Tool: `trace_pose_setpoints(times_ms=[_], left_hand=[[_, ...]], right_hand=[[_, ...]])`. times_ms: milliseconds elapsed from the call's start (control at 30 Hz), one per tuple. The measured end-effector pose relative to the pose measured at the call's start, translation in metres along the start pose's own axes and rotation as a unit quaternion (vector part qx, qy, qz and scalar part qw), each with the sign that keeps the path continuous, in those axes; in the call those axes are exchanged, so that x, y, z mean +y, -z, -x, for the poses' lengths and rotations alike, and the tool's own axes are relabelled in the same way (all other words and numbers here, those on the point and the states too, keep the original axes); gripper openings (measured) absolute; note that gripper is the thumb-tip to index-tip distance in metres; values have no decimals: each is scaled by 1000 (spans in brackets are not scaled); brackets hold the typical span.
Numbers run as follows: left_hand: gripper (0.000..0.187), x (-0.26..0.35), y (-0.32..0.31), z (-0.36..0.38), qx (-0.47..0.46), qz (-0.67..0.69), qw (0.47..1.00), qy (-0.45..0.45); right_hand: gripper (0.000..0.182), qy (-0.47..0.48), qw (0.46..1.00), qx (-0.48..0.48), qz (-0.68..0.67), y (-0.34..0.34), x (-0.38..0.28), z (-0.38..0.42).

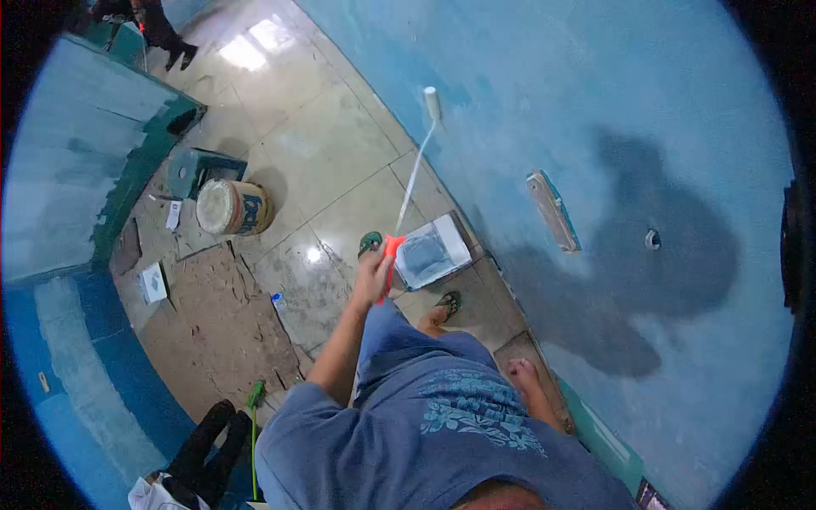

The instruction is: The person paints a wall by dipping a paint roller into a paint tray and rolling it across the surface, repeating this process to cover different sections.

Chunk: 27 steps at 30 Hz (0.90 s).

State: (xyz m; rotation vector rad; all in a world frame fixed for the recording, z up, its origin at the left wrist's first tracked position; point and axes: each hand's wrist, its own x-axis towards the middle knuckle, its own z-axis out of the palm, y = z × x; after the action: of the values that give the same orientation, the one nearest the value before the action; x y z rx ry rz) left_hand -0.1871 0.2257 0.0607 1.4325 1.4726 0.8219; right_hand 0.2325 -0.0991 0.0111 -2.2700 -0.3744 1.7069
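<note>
My left hand [371, 277] is closed round the red-orange handle of a paint roller [412, 187]. Its long pale rod reaches up and away, and the white roller head [432, 102] is at the blue wall [510, 93]. Under the handle, a white paint tray [455, 240] with a grey-blue inside sits on the floor by my sandalled feet. Low at my right side, near the wall, hangs my right hand [523, 372]; its fingers look curled in, and I see nothing in them.
A bucket [218, 208] stands beside a grey-green stool [191, 174] on the left. Brown sheeting [225, 314] covers part of the tiled floor. A green-handled tool [255, 395] is at the lower left, near a person's dark-clothed legs [200, 446]. Another person [157, 25] is at the top left.
</note>
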Motion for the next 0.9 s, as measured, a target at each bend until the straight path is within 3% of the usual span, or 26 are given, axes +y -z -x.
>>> trace_pose_setpoints(times_ms=[100, 133, 233, 333, 367, 400, 433, 500, 533, 600, 667, 733, 800, 833, 900], left_hand=[[37, -19, 25, -105, -44, 97, 977, 182], [33, -11, 28, -130, -14, 147, 972, 185], [32, -24, 45, -167, -42, 166, 963, 207], [35, 10, 77, -113, -65, 82, 979, 176], [37, -18, 82, -83, -88, 1, 991, 97], [38, 25, 107, -57, -134, 30, 981, 137], [39, 3, 113, -21, -188, 78, 959, 195], [38, 39, 134, 17, -258, 111, 913, 295], [38, 45, 134, 22, -255, 110, 915, 295], [27, 53, 128, 22, -168, 107, 962, 186], [26, -20, 99, 5, -74, 14, 995, -62], [29, 17, 106, -49, -109, 97, 974, 173], [35, 17, 95, -101, -59, 101, 977, 179], [37, 8, 84, -120, -38, 134, 981, 137], [37, 4, 76, -129, -75, 150, 969, 180]], right_hand=[[21, -11, 998, 31, -52, -43, -61, 26], [23, 1, 1000, 15, -22, -55, -73, 34], [25, 19, 999, -13, 38, -89, -87, 42], [24, 35, 996, -19, 79, -119, -112, 44], [24, 39, 995, -17, 94, -124, -123, 45], [24, 39, 994, -18, 96, -126, -128, 42], [25, 41, 993, -34, 102, -127, -127, 35], [26, 45, 992, -54, 107, -129, -130, 31], [26, 44, 992, -51, 104, -128, -138, 32], [25, 41, 993, -38, 108, -123, -157, 29], [25, 40, 995, -24, 87, -118, -153, 17], [25, 70, 996, -23, 44, -113, -153, 17], [25, 53, 997, -23, 50, -112, -146, 17], [25, 39, 997, -26, 55, -110, -146, 15], [26, 57, 994, -23, 86, -109, -142, 20]])
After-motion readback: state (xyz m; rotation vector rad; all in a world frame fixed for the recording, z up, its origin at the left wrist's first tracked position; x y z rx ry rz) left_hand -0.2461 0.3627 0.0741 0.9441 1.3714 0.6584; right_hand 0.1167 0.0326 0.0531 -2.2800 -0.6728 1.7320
